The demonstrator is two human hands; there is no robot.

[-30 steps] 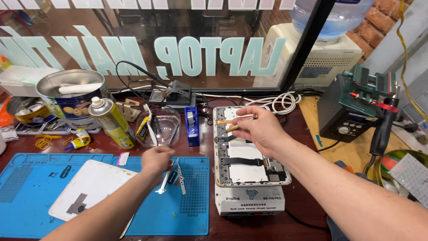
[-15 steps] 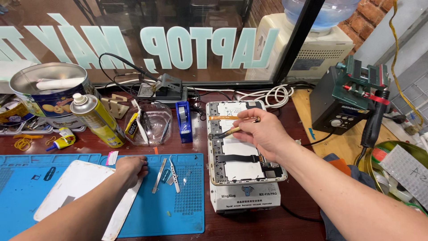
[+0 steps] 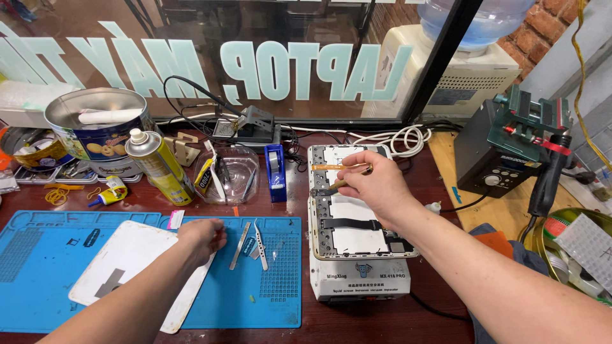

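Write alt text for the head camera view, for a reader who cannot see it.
A person's right hand holds a thin brush-like tool over an opened tablet lying on a white heating box. The left hand rests on a white panel on a blue mat, beside tweezers. A spray can and a round tin stand behind.

right hand (image 3: 377, 186) grips thin brush (image 3: 341, 185), bristles on opened tablet (image 3: 357, 210) atop white heating box (image 3: 360, 280) | left hand (image 3: 203, 237) rests on white panel (image 3: 131, 264), blue mat (image 3: 255, 299) | tweezers (image 3: 260, 236) just at 3 o'clock of left hand | spray can (image 3: 159, 167) at 11 o'clock | tape dispenser (image 3: 275, 164) at 1 o'clock
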